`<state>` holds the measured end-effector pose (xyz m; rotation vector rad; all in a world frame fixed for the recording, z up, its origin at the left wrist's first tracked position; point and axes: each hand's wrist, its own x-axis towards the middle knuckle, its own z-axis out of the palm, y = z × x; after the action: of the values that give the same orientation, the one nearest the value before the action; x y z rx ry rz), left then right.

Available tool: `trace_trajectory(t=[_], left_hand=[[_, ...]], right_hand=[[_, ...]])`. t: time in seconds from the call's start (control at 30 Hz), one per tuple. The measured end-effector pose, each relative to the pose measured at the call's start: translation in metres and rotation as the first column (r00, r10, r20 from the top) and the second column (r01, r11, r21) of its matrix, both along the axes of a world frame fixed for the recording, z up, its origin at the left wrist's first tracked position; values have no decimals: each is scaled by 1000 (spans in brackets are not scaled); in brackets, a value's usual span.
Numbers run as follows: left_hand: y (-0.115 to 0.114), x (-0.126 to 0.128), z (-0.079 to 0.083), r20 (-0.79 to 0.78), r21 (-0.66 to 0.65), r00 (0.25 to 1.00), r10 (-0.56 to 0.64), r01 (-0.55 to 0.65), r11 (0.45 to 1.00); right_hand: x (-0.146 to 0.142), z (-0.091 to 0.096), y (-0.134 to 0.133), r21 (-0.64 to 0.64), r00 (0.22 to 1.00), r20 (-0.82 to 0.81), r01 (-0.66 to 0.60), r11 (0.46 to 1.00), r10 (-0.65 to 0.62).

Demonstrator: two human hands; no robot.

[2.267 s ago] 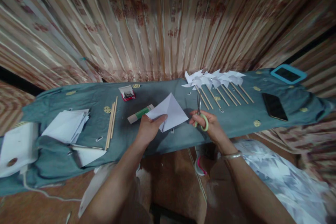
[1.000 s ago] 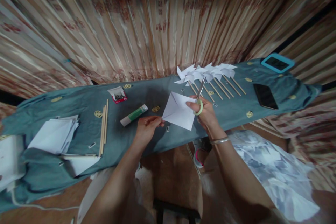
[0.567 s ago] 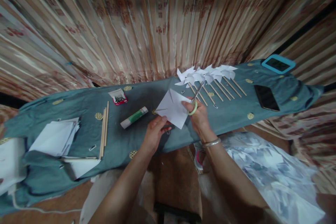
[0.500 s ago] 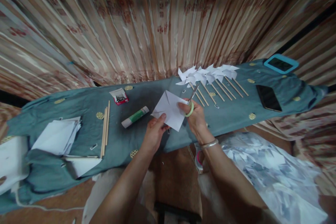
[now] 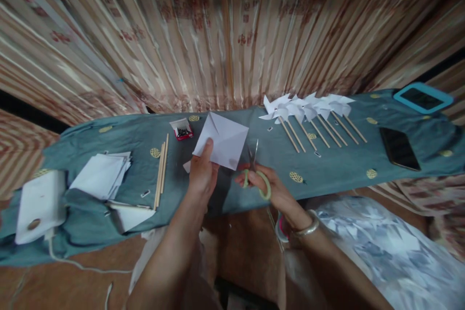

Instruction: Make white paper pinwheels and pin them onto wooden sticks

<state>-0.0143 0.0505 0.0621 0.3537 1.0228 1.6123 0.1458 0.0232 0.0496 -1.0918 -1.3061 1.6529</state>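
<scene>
My left hand [image 5: 204,169] grips a square of white paper [image 5: 227,138] at its lower left edge, the thumb lying on top. A slit runs inward from the paper's upper left corner. In my right hand [image 5: 271,184] is a pair of scissors [image 5: 253,160] with pale green handles, its blades parted and pointing away from me. The blades are just right of the paper and apart from it. Several white paper pinwheels [image 5: 279,109] on wooden sticks lie in a row beyond my right hand. Behind my left hand, a tube is almost wholly hidden by the paper.
A red box of small pins [image 5: 182,131] and wooden sticks [image 5: 162,169] lie left of my hands. Farther left are a stack of white paper [image 5: 98,174] and a white corded device [image 5: 41,206]. A phone [image 5: 399,147] and a blue-framed tablet [image 5: 423,98] rest at the right.
My left hand has turned the paper and moved it left. My right hand has let go of the paper, and its scissors now point forward with parted blades. The view has shifted left.
</scene>
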Motion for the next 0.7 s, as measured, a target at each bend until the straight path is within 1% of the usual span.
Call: trace_trajectory(t=[0.1, 0.17, 0.3, 0.5, 0.7], left_hand=[[1, -4, 1, -14, 19, 999, 35, -35, 999], [1, -5, 1, -14, 14, 999, 49, -48, 999], [1, -5, 0, -6, 2, 999, 47, -47, 999], [2, -3, 0, -9, 5, 1000, 29, -29, 1000], [2, -3, 1, 22, 11, 1000, 18, -19, 1000]], right_hand=[[-1, -6, -11, -83, 987, -24, -159, 984, 158], [-2, -10, -15, -101, 980, -29, -200, 975, 198], [-4, -12, -18, -78, 977, -27, -212, 974, 210], [-6, -10, -19, -60, 973, 37, -225, 972, 228], [-6, -12, -20, -43, 975, 25, -220, 975, 221]])
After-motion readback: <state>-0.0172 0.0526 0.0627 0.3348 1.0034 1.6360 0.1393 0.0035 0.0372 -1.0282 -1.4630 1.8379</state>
